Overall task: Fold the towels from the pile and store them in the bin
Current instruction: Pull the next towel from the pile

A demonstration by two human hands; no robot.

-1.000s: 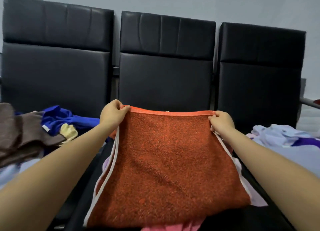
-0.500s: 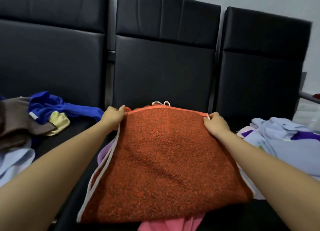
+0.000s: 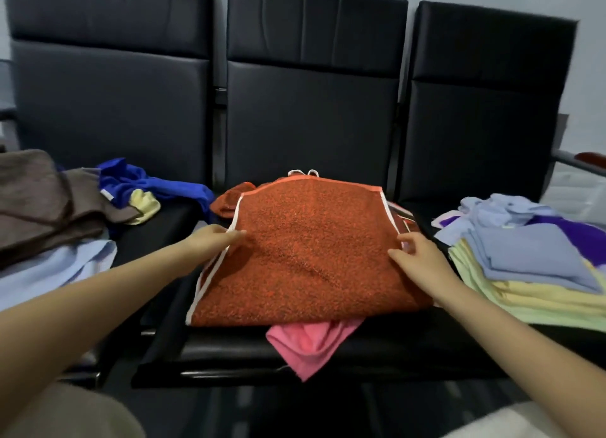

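**Orange towel laid flat, midway through its fold**

The orange towel lies spread on the middle seat of a row of black chairs, already doubled over, its white-trimmed edges showing along both sides. A pink cloth pokes out from beneath its near edge. The left hand rests at the towel's left edge with fingers extended flat, touching the white trim rather than gripping it. The right hand sits at the right edge, fingers loosely spread on the fabric and holding nothing.

The step in hand appears to be smoothing and squaring this fold. The next move likely calls for taking hold of one side and bringing it across to halve the towel again, keeping the trimmed edges lined up so it stays compact.

An unfolded pile of brown, blue and yellow cloths waits on the left seat. A stack of folded towels sits on the right seat. No bin is visible.
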